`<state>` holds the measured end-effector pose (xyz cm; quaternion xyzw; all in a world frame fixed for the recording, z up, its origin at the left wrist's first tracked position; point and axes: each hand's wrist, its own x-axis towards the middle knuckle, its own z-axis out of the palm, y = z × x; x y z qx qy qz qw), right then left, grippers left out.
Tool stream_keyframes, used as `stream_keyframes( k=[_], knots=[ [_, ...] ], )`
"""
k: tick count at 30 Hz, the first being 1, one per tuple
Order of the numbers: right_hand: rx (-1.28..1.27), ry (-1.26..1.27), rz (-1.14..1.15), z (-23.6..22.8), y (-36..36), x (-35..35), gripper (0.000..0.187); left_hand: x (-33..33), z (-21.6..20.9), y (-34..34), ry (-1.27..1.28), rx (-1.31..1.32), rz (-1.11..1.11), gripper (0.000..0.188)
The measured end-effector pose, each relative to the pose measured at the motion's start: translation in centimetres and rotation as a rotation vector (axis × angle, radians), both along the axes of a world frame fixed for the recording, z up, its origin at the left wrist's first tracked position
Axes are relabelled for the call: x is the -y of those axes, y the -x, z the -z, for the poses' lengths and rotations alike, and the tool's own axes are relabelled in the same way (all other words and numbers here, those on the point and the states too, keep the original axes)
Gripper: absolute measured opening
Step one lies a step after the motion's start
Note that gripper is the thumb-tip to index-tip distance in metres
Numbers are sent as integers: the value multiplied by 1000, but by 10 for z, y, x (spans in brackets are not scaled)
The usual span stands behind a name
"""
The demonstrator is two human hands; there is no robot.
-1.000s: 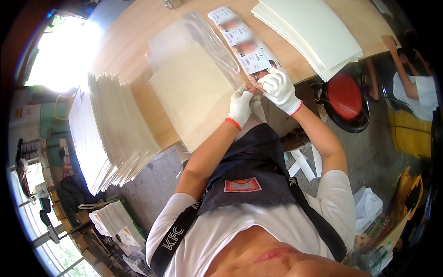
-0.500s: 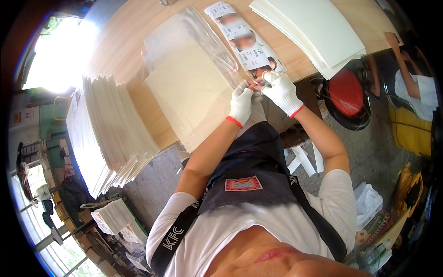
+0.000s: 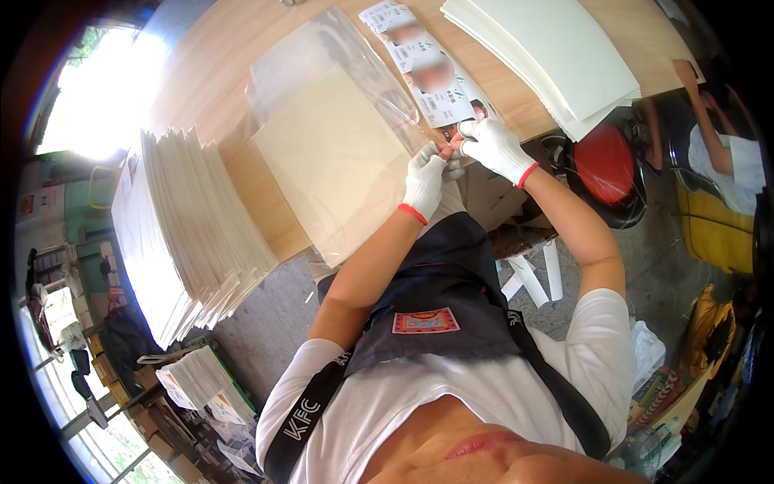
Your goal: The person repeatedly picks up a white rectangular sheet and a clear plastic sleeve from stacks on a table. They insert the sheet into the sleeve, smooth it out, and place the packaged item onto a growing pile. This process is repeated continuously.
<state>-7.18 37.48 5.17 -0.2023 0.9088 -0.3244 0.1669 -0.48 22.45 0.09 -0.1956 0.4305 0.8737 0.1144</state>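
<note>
My left hand (image 3: 425, 179) and my right hand (image 3: 493, 148) wear white knit gloves with red cuffs and bare fingertips. Just past the table's near edge their fingertips meet in a pinch. What lies between them, if anything, is too small to make out. Beyond the right hand lies a strip of printed labels (image 3: 443, 103), white with pictures, its near end close to the fingers. To the left, a cream sheet (image 3: 334, 153) lies with clear plastic film (image 3: 302, 48) over its far part; the left hand is beside its near right corner.
A tall pile of white boards (image 3: 210, 234) stands on the left, and a stack of pale sheets (image 3: 556, 56) lies far right on the wooden table (image 3: 234, 56). A red-seated stool (image 3: 603, 164) is right of the table. Another person's arm (image 3: 700, 105) shows at the right.
My right hand has shifted slightly right and nearer, its elbow swinging outward. The left hand stays almost in place, the fingertips of both still together.
</note>
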Motion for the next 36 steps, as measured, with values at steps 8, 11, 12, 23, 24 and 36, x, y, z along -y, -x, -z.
stream_keyframes(
  k=[8,11,12,23,24,36],
  knots=[
    [20,17,-48,7,4,0,23,0,-4,-1,-13,33,-25,6],
    [-58,40,-51,18,8,-2,24,0,-1,-1,-47,23,-29,7],
    [-53,34,-49,20,10,-2,24,0,-1,-1,-46,17,-26,7],
    [-112,-137,-47,-9,-1,6,21,-1,-7,1,-4,109,-38,5],
    [-94,-104,-49,-6,-1,5,21,-1,-4,0,-11,102,-34,5],
    [323,248,-38,-2,61,-19,18,3,1,-5,-19,-7,49,3]
  ],
)
